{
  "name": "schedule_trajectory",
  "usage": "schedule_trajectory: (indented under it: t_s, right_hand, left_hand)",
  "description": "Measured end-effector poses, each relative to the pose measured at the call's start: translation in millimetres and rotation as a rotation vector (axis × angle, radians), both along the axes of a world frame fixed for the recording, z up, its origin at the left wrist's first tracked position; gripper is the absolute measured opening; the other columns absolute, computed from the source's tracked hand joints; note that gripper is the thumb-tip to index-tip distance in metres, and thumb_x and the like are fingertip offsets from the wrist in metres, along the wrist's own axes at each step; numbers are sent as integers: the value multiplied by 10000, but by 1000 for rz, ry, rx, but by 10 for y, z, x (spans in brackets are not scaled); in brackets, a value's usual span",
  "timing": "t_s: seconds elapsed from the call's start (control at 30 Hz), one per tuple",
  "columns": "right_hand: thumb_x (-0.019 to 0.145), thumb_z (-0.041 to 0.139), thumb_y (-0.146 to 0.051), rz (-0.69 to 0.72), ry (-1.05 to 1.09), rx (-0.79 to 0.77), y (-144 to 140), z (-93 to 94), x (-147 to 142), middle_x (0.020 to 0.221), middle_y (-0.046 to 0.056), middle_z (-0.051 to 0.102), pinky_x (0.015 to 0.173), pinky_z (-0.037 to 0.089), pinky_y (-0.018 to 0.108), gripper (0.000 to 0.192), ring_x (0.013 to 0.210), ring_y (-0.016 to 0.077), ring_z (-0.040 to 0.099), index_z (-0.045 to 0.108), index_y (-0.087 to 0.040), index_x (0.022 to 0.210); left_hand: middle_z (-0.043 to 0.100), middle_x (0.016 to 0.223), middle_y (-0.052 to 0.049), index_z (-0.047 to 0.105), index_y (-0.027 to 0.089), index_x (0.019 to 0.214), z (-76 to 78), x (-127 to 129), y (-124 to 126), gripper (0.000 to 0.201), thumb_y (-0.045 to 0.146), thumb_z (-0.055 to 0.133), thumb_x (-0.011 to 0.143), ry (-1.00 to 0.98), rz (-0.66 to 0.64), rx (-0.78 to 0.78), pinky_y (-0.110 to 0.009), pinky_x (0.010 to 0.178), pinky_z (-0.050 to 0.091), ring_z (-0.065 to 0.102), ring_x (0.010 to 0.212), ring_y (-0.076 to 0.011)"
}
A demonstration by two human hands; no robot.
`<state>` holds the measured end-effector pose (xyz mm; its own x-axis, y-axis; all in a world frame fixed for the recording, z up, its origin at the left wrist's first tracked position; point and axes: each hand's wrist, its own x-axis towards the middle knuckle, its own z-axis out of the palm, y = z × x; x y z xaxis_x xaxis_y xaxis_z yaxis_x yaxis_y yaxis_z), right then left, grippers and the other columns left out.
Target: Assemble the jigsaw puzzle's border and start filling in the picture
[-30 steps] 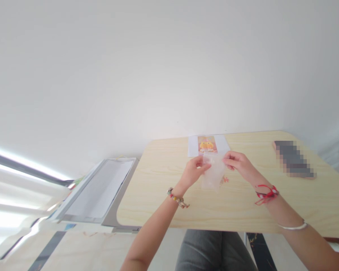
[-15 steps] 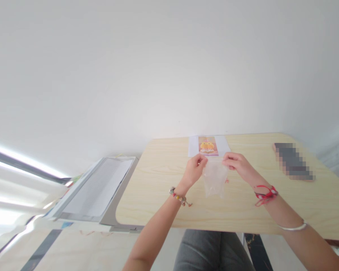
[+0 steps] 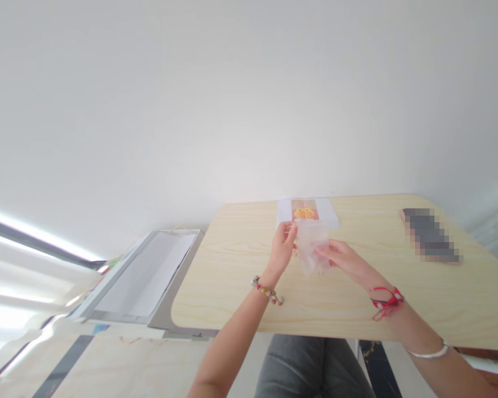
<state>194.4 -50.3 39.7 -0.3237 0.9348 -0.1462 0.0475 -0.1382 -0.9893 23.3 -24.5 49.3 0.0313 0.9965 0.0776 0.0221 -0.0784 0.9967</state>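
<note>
Both hands grip a small translucent plastic bag (image 3: 311,235) held above the wooden table. My left hand (image 3: 283,242) pinches its upper left corner between thumb and fingers. Lower on the bag's right side, my right hand (image 3: 342,257) presses its fingers against the plastic from the edge. Whether anything lies inside the bag I cannot make out. Just behind it is a white sheet (image 3: 327,210) with a printed picture (image 3: 304,210) of a yellow figure, its lower part covered by the bag. A small reddish thing shows between the left fingers and the bag, too small to name.
The light wooden table (image 3: 228,265) stands against a pale wall (image 3: 249,110). A pixelated dark flat object (image 3: 431,235) lies at its right. To the left is a grey-framed surface holding a printed paper sheet (image 3: 147,273). A curtain (image 3: 20,276) hangs at the far left.
My right hand has moved from the bag's upper right corner down its right side. The bag has risen a little and now covers part of the printed picture.
</note>
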Motion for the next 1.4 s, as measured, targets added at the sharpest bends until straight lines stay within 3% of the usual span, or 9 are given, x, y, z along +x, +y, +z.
schedule_trajectory:
  t_s: [0.13, 0.2, 0.47, 0.6, 0.73, 0.9, 1.13, 1.27, 1.4]
  right_hand:
    - [674, 642, -537, -230, -12, 58, -10, -76, -27, 721, 43, 658, 490, 418, 243, 458, 585, 138, 569, 644, -146, 913]
    - [667, 646, -537, -274, -28, 77, -4, -96, -25, 693, 41, 660, 471, 413, 244, 473, 562, 141, 571, 638, -149, 937]
    - [647, 669, -529, -245, 7, -4, -12, -130, -21, 768, 84, 691, 536, 504, 304, 422, 671, 213, 649, 622, -163, 852]
    - [666, 666, -494, -232, 73, -22, -31, -100, -47, 857, 82, 679, 554, 515, 302, 494, 739, 215, 652, 581, -174, 1032]
    - [651, 707, -372, -158, 122, -29, -32, 10, -158, 929, 78, 669, 589, 525, 300, 719, 761, 204, 660, 396, -216, 1280]
    - [639, 702, -272, -170, 89, -16, 53, 74, -309, 708, -4, 644, 593, 526, 303, 766, 632, 179, 654, 352, -190, 1316]
    - [652, 690, -289, -141, 46, -26, 54, 48, -272, 837, 30, 634, 561, 518, 295, 700, 661, 177, 655, 398, -198, 1282]
    - [715, 633, -388, -214, -18, -19, -3, 69, -53, 908, 56, 646, 508, 485, 285, 568, 599, 150, 622, 445, -208, 1220]
    - [721, 624, -413, -240, -15, 9, -54, 3, 263, 893, 55, 653, 530, 472, 292, 500, 563, 135, 590, 495, -192, 1151]
  left_hand:
    - [561, 785, -1, 520, 177, 970, -97, -78, -223, 459, 457, 699, 653, -53, -281, -197, -252, 595, 476, 572, 709, -130]
    - [557, 700, 22, 533, 168, 914, -141, -131, -304, 445, 436, 732, 619, -89, -308, -234, -267, 636, 474, 568, 661, -117]
    - [509, 564, 51, 588, 157, 839, -88, -296, -301, 276, 353, 679, 667, 38, -263, -130, -232, 567, 403, 507, 562, -93]
    - [517, 599, 46, 591, 163, 850, -60, -361, -291, 274, 354, 665, 669, 13, -250, -149, -236, 578, 407, 523, 587, -100]
    - [532, 632, 40, 593, 168, 861, -7, -480, -241, 276, 355, 658, 668, 9, -149, -124, -240, 590, 410, 530, 598, -101]
    - [537, 607, 40, 594, 166, 864, 81, -610, -181, 260, 324, 650, 665, 27, -93, -77, -236, 568, 394, 523, 581, -103]
    - [543, 624, 34, 612, 165, 882, -46, -655, -170, 281, 322, 654, 652, 4, -62, -135, -217, 564, 398, 522, 594, -93]
    - [553, 691, 21, 597, 183, 940, -114, -978, 89, 342, 342, 661, 644, -31, 24, -197, -195, 586, 412, 542, 655, -90]
    - [582, 735, -4, 592, 184, 951, -105, -1525, 448, 341, 345, 654, 658, 138, 100, -190, -203, 614, 423, 563, 711, -104]
